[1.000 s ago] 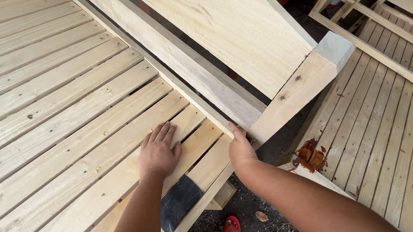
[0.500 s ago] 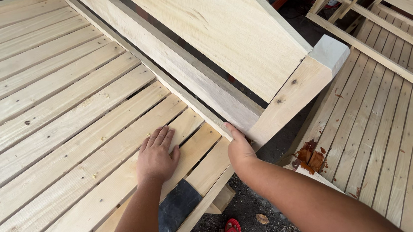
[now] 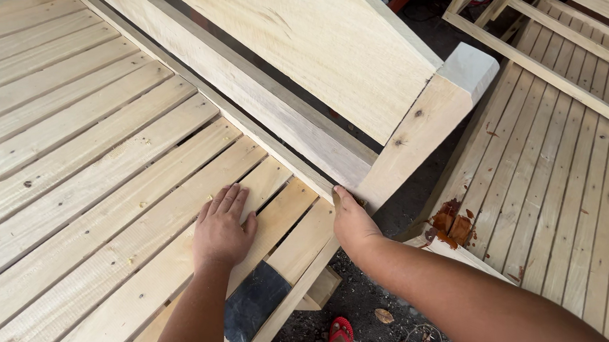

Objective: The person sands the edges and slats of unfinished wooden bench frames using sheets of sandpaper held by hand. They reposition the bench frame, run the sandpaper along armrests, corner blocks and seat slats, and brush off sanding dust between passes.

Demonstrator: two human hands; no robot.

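Note:
My left hand (image 3: 221, 229) lies flat, fingers together, on a pale slat of a slatted wooden bed frame (image 3: 72, 178). My right hand (image 3: 353, 224) grips the frame's corner, thumb pressed where the side rail meets the thick corner post (image 3: 422, 132). A wide pale headboard panel (image 3: 311, 51) rises from the post. A dark patch (image 3: 253, 304) covers the end of the slat just below my left wrist.
A second slatted frame (image 3: 571, 155) lies to the right, with a reddish-brown stain (image 3: 449, 225) at its near corner. Dark dirt ground (image 3: 359, 308) shows between the two frames. Red sandals (image 3: 339, 334) are at the bottom edge.
Both hands stay in the same places on the slat and corner; the view has shifted slightly.

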